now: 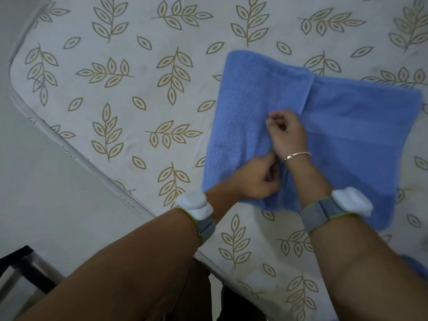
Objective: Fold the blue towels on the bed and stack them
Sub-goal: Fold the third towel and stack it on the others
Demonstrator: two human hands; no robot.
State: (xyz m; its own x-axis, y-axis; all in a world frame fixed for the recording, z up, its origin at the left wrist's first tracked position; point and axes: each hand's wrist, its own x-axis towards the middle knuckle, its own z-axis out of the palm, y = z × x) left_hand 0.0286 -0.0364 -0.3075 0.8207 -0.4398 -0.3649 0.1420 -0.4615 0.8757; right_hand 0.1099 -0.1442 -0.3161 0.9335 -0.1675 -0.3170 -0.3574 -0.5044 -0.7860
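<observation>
A blue towel lies partly folded on the right of the bed. Left hand and right hand each pinch its middle fold, grip clamped on the cloth.

A bedroom in a home.

A bed fills most of the view, its cover pale with a printed pattern of tan leaf sprigs and a piped edge at the corner. A blue towel lies spread on it, and a plain light floor runs beside the bed.
</observation>
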